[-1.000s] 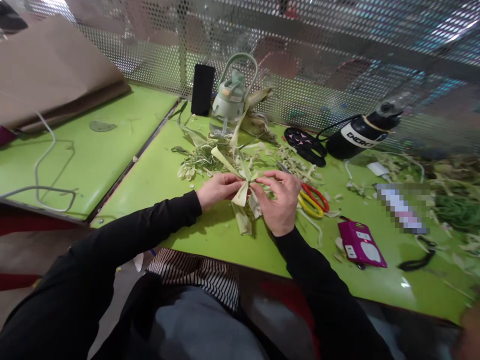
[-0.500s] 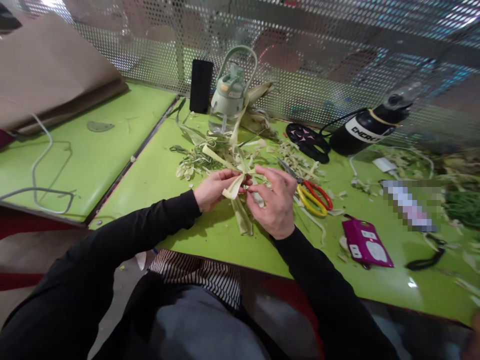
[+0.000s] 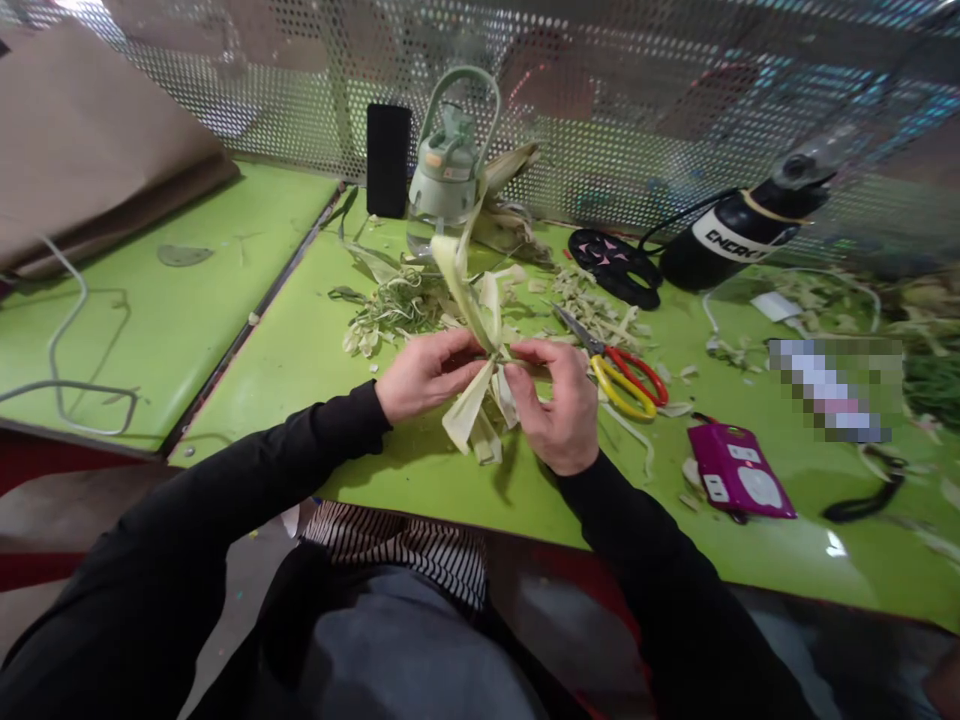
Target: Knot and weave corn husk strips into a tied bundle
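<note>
Husk strips (image 3: 490,340), long axis near to far, far tip leftward, left fingers (image 3: 461,378) and right fingers (image 3: 537,349) pinching midway

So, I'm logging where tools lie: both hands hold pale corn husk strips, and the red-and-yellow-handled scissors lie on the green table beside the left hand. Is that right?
Not quite: the red-and-yellow-handled scissors lie on the green table beside the right hand, not the left hand, as the head view shows. Both hands do hold the pale corn husk strips.
</note>
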Tool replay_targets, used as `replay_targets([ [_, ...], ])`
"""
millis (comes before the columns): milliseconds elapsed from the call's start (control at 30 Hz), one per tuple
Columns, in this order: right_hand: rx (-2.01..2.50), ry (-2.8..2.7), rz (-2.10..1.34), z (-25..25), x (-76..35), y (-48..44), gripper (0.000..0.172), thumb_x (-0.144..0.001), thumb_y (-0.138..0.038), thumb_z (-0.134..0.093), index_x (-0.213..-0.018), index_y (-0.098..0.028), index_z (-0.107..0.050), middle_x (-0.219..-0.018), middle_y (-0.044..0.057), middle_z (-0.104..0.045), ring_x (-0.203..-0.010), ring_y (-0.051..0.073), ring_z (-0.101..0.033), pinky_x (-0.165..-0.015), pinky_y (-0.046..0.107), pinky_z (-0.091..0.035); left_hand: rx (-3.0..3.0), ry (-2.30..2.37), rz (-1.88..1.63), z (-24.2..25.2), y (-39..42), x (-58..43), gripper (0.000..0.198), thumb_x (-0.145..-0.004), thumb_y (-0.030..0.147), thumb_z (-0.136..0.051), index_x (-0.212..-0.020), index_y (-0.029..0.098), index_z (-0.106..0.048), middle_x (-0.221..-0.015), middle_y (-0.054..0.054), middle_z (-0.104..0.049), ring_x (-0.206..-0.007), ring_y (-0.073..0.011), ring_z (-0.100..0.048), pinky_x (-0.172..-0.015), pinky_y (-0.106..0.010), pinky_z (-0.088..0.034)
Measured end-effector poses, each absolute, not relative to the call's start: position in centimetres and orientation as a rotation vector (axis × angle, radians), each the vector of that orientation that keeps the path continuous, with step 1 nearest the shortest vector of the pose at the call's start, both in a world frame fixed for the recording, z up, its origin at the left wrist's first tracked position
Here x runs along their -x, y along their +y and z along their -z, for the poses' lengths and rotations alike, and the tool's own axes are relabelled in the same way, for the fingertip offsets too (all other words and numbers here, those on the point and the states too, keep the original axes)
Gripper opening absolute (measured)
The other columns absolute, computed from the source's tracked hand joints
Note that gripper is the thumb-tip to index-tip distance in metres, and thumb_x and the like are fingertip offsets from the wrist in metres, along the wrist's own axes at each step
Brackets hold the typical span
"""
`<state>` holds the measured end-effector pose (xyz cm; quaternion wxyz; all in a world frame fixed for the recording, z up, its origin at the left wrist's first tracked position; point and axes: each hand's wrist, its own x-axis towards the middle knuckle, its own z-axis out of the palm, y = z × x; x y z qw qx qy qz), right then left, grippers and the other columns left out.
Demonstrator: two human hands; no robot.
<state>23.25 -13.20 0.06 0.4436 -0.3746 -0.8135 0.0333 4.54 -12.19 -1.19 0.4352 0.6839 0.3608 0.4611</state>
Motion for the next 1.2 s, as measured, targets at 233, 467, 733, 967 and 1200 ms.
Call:
replay_targets([
  [233, 0.926, -2.133, -0.074, 0.8, -23.4, -12.7, 0.020, -0.092, -0.035, -0.055, -0.106, -0.022, -0.060, -0.092, 0.007, -0.072, -0.080, 0.021, -0.065, -0.075, 0.038, -0.051, -2.035, 1.196, -1.061, 0.3, -13.1, -5.0, 0.016, -0.086, 0.028, -0.062, -0.079, 0.013, -0.065, -0.060, 0.002, -0.060, -0.054, -0.0075, -0.050, -0.055, -0.020, -0.037],
  [467, 1.183, -1.869, -0.458, 1.1, -23.2, -12.6, 0.028, -0.098, -0.041, -0.047, -0.082, -0.021, -0.058, -0.067, 0.000, -0.066, -0.056, 0.013, -0.061, -0.053, 0.026, -0.046, -1.861, 1.101, -1.001, 0.5, -13.5, -5.6, 0.013, -0.084, 0.022, -0.058, -0.089, 0.012, -0.065, -0.067, -0.001, -0.067, -0.060, -0.0089, -0.061, -0.060, -0.020, -0.047],
  [733, 1.190, -1.859, -0.480, 0.9, -23.2, -12.6, 0.028, -0.096, -0.041, -0.050, -0.076, -0.022, -0.055, -0.061, -0.003, -0.058, -0.053, 0.011, -0.054, -0.051, 0.025, -0.042, -1.571, 0.991, -0.889, 0.4, -13.1, -5.5, 0.021, -0.087, 0.032, -0.059, -0.091, 0.012, -0.059, -0.065, 0.001, -0.062, -0.054, -0.0077, -0.058, -0.056, -0.020, -0.047],
  [967, 1.097, -1.925, -0.467, 0.3, -23.0, -13.1, 0.017, -0.093, -0.038, -0.058, -0.089, -0.022, -0.059, -0.072, -0.002, -0.066, -0.060, 0.012, -0.061, -0.055, 0.026, -0.046, -1.816, 1.001, -0.918, 0.1, -13.1, -5.2, 0.024, -0.093, 0.029, -0.056, -0.074, 0.015, -0.055, -0.053, 0.007, -0.047, -0.048, -0.0044, -0.042, -0.051, -0.019, -0.033],
  [1200, 0.887, -2.126, -0.103, -0.1, -23.5, -12.6, 0.016, -0.089, -0.027, -0.065, -0.104, -0.022, -0.061, -0.093, 0.003, -0.073, -0.078, 0.017, -0.067, -0.070, 0.030, -0.053, -1.460, 0.804, -0.913, 2.1, -11.6, -4.9, 0.030, -0.093, 0.040, -0.056, -0.084, 0.013, -0.059, -0.071, 0.000, -0.060, -0.061, -0.0075, -0.058, -0.059, -0.021, -0.049],
])
